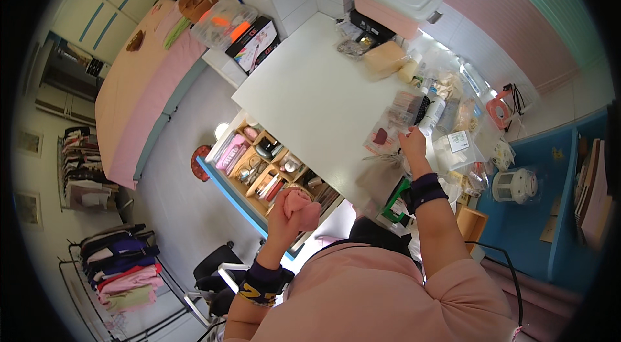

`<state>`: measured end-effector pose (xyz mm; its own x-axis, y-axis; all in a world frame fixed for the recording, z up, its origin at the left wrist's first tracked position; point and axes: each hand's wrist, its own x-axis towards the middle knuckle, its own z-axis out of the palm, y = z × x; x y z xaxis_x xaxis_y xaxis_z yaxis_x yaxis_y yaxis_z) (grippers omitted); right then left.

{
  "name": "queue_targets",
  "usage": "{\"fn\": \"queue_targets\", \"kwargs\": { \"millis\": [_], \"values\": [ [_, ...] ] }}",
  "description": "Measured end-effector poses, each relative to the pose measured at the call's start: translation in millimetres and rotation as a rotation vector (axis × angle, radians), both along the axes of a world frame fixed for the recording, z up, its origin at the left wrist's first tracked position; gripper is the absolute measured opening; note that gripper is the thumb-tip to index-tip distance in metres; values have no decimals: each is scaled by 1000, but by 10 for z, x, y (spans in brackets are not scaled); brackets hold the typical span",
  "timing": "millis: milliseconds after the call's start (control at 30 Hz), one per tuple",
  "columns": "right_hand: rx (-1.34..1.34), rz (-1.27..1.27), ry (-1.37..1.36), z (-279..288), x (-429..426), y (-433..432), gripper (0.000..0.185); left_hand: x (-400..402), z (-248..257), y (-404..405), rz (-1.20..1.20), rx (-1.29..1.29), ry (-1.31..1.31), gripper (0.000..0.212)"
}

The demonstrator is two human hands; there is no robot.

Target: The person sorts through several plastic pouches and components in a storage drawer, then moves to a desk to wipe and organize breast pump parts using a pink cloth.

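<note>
A crumpled pink cloth [302, 208] is gripped in my left hand [281, 225], above the open drawer [242, 194] and close to my body. The drawer has wooden compartments with glasses, small boxes and other small items. My right hand [414, 150] is closed at the gathered top of a grey drawstring pouch [381, 177], which hangs at the table's right edge. Its exact finger contact is partly hidden. Just beyond that hand are a white bottle [433, 111] and clear plastic packets [381, 136]. A green-edged box [397, 199] lies beneath the pouch.
The white table [310, 90] carries bagged items and bottles along its right side. A lidded pink storage box [388, 2] stands at the back. Right of me is a blue shelf [514, 225] with a white lantern [515, 186]. A black chair [220, 264] stands behind the drawer.
</note>
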<state>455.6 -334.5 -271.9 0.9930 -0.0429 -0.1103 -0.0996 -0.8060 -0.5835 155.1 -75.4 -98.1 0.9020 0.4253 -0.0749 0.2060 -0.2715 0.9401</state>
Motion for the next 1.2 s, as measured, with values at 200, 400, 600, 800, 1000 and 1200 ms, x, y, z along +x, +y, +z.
{"fn": "queue_targets", "kwargs": {
  "millis": [200, 400, 600, 800, 1000, 1200],
  "values": [
    [10, -52, 223, -165, 38, -92, 42, 200, -40, -27, -79, -97, -23, 38],
    [-14, 4, 242, -49, 24, 8, 31, 196, -78, 37, -99, -73, -26, 34],
    [230, 208, -203, 151, 55, 286, 20, 100, -206, 291, -74, -232, -224, 14],
    [812, 387, 37, 762, -234, 886, 19, 32, 575, 384, 199, -490, -334, 15],
    [1682, 442, 742, 1561, -1217, 1606, 26, -46, 1087, 100, 383, -78, -849, 14],
    [1813, 674, 1328, 1849, -1803, 1873, 44, -176, 812, 71, -16, 533, -494, 47]
  ]
}}
